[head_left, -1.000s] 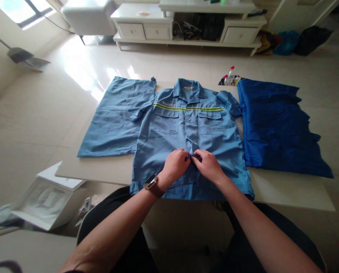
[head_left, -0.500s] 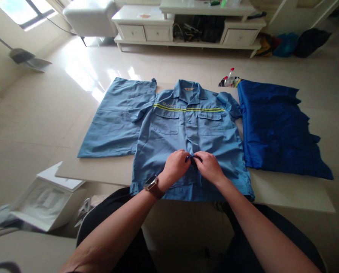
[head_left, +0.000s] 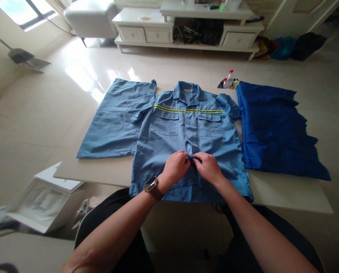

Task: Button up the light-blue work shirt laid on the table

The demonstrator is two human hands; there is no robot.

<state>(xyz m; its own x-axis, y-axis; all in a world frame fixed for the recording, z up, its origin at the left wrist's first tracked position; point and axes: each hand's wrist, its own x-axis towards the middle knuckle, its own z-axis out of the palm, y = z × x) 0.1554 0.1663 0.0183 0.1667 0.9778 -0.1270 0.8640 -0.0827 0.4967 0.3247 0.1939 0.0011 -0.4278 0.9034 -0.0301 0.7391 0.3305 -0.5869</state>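
A light-blue short-sleeved work shirt (head_left: 183, 131) lies flat and face up on the table, with a yellow-green reflective stripe across its chest and two chest pockets. My left hand (head_left: 173, 168) and my right hand (head_left: 209, 168) rest on its lower front. Between my fingertips I pinch a narrow dark blue strip (head_left: 193, 161), perhaps a cord or tie; my fingers hide part of it. A brown-strapped wristwatch (head_left: 151, 187) sits on my left wrist.
A light-blue garment (head_left: 112, 121) lies left of the shirt, and a dark blue garment (head_left: 274, 131) lies right, both on the pale table (head_left: 289, 191). A small bottle (head_left: 228, 80) stands behind them. A white box (head_left: 44, 203) stands on the floor at left.
The dark strip has twisted between my fingers, with a part now hanging lower over the shirt. My hands stay nearly in place, and the whole view has shifted slightly.
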